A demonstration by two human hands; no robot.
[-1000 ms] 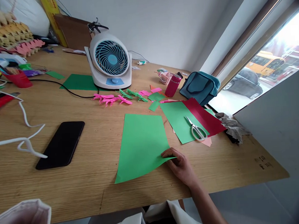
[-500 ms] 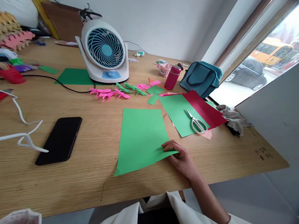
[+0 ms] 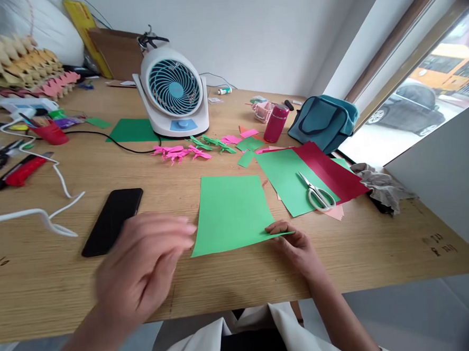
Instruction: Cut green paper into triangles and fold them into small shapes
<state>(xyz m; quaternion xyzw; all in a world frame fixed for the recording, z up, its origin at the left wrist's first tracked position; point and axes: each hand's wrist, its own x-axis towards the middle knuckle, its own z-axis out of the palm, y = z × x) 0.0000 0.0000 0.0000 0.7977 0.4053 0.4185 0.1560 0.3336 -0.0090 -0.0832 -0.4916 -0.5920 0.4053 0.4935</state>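
Note:
A light green sheet of paper [image 3: 232, 207] lies on the table in front of me, its near right corner lifted. My right hand [image 3: 296, 246] pinches that corner between thumb and fingers. Slightly blurred, my left hand [image 3: 140, 268] hovers by the sheet's left edge, fingers stretched toward it and nothing visible in them. Beyond that hand lies a black phone [image 3: 114, 220], partly covered by it. White-handled scissors [image 3: 319, 194] rest on another green sheet [image 3: 285, 185] to the right, beside a dark red sheet [image 3: 332, 172].
A white fan [image 3: 177, 94] stands at the back, with pink paper figures [image 3: 181, 153] and green ones [image 3: 216, 144] before it. A pink bottle [image 3: 276, 123] and a teal bag [image 3: 324, 123] stand back right. A red utility knife [image 3: 22, 171] and white cable [image 3: 42, 212] lie left.
My left hand has come up from the lower left edge to beside the green sheet. My right hand keeps its pinch on the corner. The view has shifted slightly left.

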